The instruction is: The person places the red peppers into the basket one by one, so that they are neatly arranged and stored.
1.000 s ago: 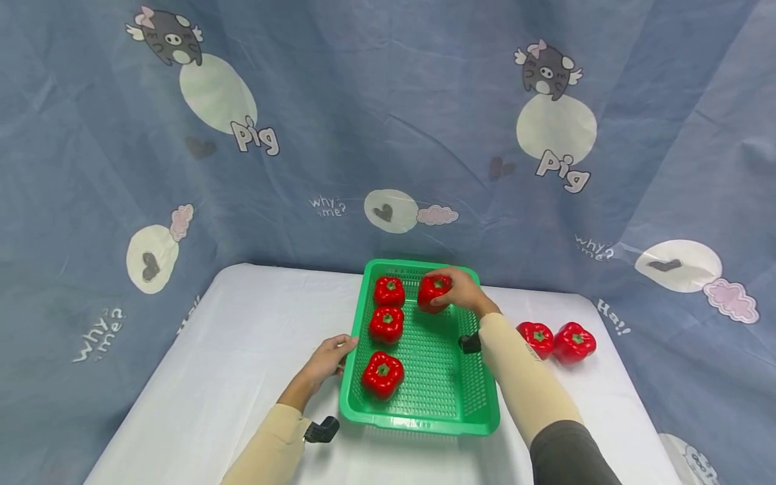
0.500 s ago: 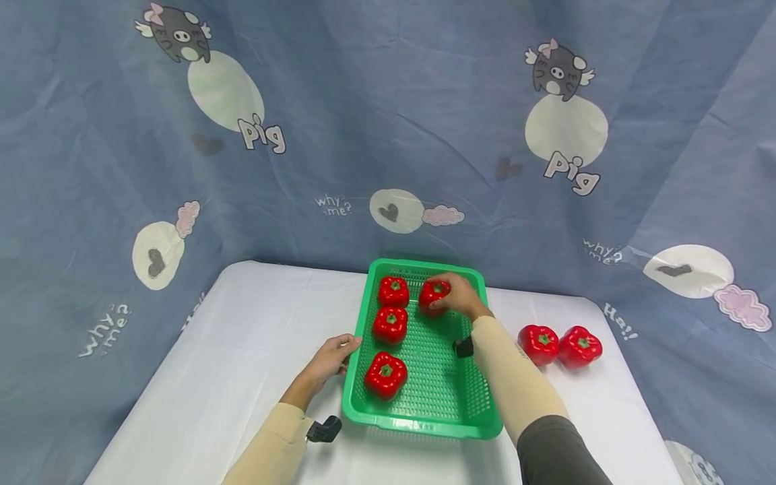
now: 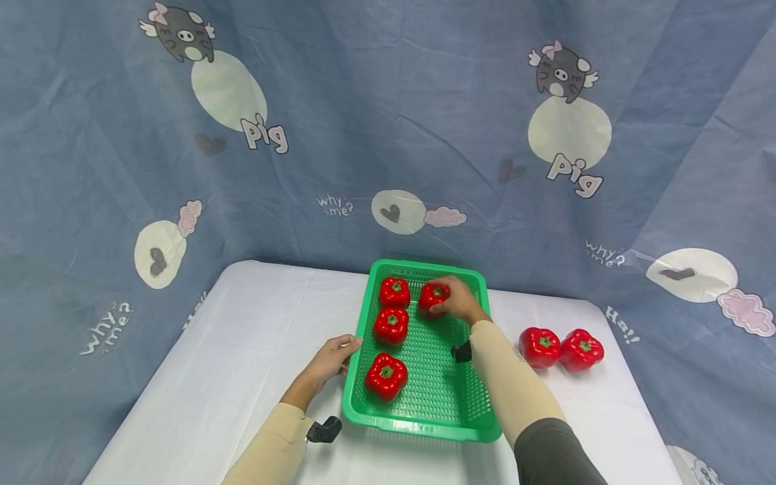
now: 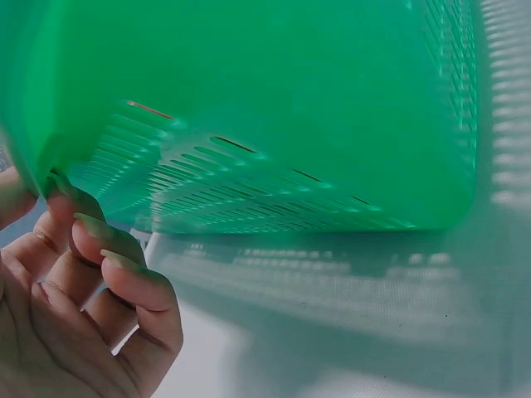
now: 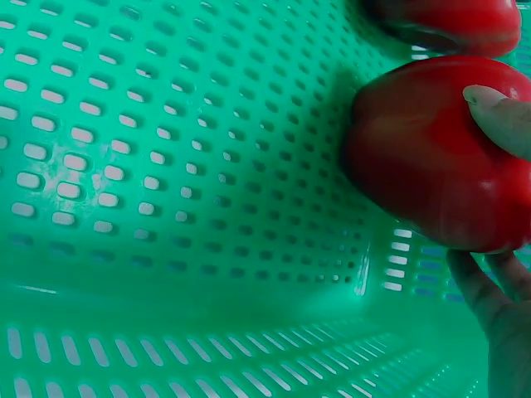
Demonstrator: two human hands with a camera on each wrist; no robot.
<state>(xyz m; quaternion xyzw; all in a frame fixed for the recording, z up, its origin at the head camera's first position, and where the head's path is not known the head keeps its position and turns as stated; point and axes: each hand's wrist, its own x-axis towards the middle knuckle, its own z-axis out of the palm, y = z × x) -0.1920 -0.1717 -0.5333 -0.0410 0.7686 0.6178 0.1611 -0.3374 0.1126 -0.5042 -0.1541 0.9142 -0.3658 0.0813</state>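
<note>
"Beside the far right corner of the green plastic basket (image 3: 424, 426), what were we holding?"

"One red bell pepper (image 3: 428, 298), stem upward. Our right hand (image 3: 461, 300) grasped it, thumb on one side and fingers on the other. Whether its base met the basket's floor, we could not tell."

"And our left hand (image 3: 330, 358)?"

"It gripped the left rim about halfway along, fingers curled against it."

"How did the others lie?"

"Three stood down the basket's left side, stems up: a corner pepper (image 3: 395, 293) at the far left, a middle pepper (image 3: 391, 326) just nearer us, and a front pepper (image 3: 386, 377) apart from both, toward the near left corner. Outside, toward the far right corner of the white-covered table (image 3: 285, 296), an inner loose pepper (image 3: 539, 347) and an outer loose pepper (image 3: 582, 350) sat side by side."

"Which relation did we judge most important?"

"Our held pepper lay across from the corner one, with a gap between. The basket's long axis ran from near edge to far. The loose pair lay beyond its right rim, nearer us than our grasp, so our right hand was much the closer; our left was across the basket. From above, the peppers looked too round to show a long axis."
</note>
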